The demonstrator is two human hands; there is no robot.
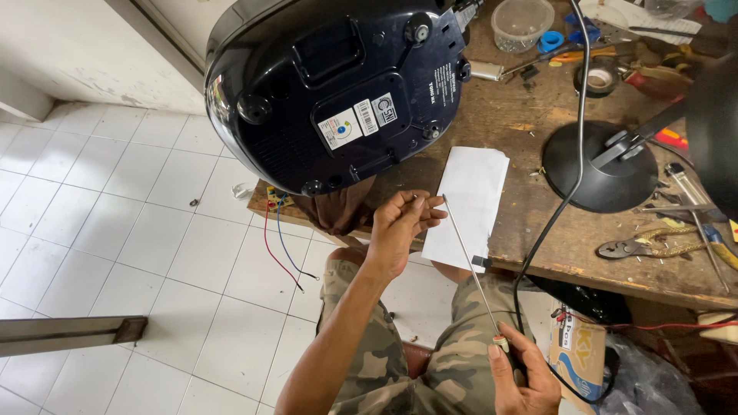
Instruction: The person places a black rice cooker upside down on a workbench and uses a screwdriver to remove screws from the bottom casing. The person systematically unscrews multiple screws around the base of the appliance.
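Head view, left hand (400,227) pinching screw, right hand (523,380) gripping screwdriver (469,265), white/blue labels (360,121) on appliance (330,92) base.

Left hand (405,223) pinching screw, right hand (523,376) gripping long screwdriver (470,269), upturned cooker (334,88)

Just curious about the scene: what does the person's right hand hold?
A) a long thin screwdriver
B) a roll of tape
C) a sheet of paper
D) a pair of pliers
A: the right hand grips the handle of a long thin screwdriver, whose tip reaches up beside the left hand; the pliers, tape and paper lie on the bench.
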